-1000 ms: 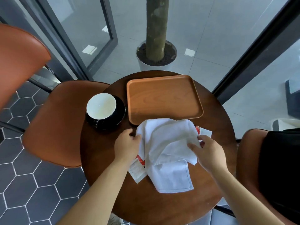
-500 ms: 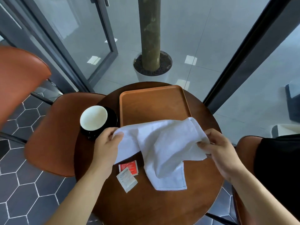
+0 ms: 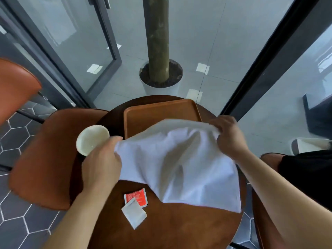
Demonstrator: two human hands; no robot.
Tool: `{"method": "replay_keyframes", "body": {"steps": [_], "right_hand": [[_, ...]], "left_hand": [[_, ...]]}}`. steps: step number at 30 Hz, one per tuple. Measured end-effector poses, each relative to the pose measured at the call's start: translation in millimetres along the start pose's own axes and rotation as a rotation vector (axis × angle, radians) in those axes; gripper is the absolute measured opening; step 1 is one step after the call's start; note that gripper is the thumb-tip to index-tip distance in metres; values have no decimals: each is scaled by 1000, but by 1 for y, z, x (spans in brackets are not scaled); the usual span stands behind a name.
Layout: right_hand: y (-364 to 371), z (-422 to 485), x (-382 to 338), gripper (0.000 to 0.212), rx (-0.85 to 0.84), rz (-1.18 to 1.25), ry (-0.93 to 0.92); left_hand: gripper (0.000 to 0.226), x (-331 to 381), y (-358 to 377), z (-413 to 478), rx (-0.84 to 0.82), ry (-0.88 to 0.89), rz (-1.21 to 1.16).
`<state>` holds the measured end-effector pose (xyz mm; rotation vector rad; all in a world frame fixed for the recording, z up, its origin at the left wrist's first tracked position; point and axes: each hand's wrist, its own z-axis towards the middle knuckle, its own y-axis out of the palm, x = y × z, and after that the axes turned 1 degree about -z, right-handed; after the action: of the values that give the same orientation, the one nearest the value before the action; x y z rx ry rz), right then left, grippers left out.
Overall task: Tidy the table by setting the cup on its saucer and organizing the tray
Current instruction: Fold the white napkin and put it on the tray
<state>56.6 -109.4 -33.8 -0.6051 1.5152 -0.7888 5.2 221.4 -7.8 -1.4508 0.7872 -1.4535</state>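
Hands: our left hand [image 3: 102,164] and right hand [image 3: 228,137] each pinch an upper corner of the white cloth [image 3: 179,159], holding it spread above the table [image 3: 179,229], probably to fold it.
Cup: the cup [image 3: 92,139] stands left of the tray [image 3: 158,115]; we cannot make out its saucer.
Packets: a red packet [image 3: 138,195] and a white packet [image 3: 133,214] lie loose on the table.

A thick grey-green tree trunk [image 3: 158,38] is rising from a round white planter [image 3: 161,91]. A tan leather chair [image 3: 43,159] is standing on dark hexagonal floor tiles [image 3: 16,221], with dark-framed glass doors [image 3: 71,42] standing behind it.
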Motion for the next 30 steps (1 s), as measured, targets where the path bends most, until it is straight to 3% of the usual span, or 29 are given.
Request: {"method": "replay_keyframes", "body": {"steps": [2, 5, 9, 12, 18, 21, 23, 26, 30], "right_hand": [[18, -3, 10, 47, 19, 37, 92], [31, -24, 22, 27, 27, -26, 206], [35, -46, 35, 60, -105, -64, 410], [35, -54, 46, 74, -118, -261, 497], [41, -32, 61, 27, -91, -206, 461], [41, -18, 64, 31, -112, -280, 390], [43, -13, 67, 22, -118, -277, 313], [32, -6, 61, 12, -173, -177, 287], [-22, -25, 57, 16, 81, 256, 456]], "left_hand": [[44, 3, 8, -5, -19, 51, -10], [48, -7, 18, -4, -55, -65, -111], [45, -17, 22, 0, -111, -121, -209], [41, -16, 23, -4, -174, -122, -172], [37, -19, 26, -6, -122, -285, -365], [45, -18, 23, -12, -83, -439, -585], [51, -13, 19, -15, -53, -467, -650], [51, -4, 12, -9, 11, -462, -631], [48, 9, -5, 22, 123, -300, -508]]}}
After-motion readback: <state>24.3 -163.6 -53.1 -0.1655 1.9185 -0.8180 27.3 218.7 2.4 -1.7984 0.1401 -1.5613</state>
